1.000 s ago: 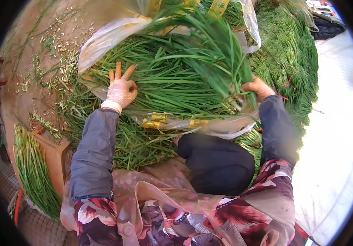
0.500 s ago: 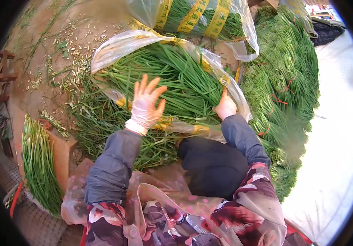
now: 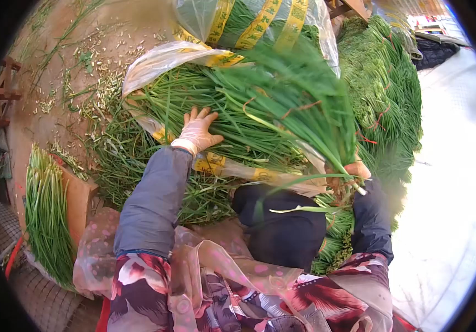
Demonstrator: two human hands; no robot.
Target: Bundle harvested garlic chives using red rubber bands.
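My left hand (image 3: 198, 130), in a thin clear glove, rests with spread fingers on long green chives (image 3: 188, 91) lying in an open plastic bag (image 3: 152, 63) with yellow printed bands. In my right hand (image 3: 358, 170) is a bundle of chives (image 3: 304, 105), gripped near its pale root end. Its leaves fan out to the upper left above the bag, smeared by motion, with red ties across them. My right fingers are partly hidden by the stalks.
A long pile of tied chives (image 3: 390, 88) lies along the right. Beyond the open bag is another filled bag (image 3: 260, 25). Loose leaves (image 3: 119, 166) and cut stem bits cover the ground. At left, a bundle (image 3: 50, 221) leans by a wooden board (image 3: 77, 207).
My right hand has left the bag's edge, moved right, and now holds a bundle of chives over the bag. My left hand has lowered onto the chives inside the bag.
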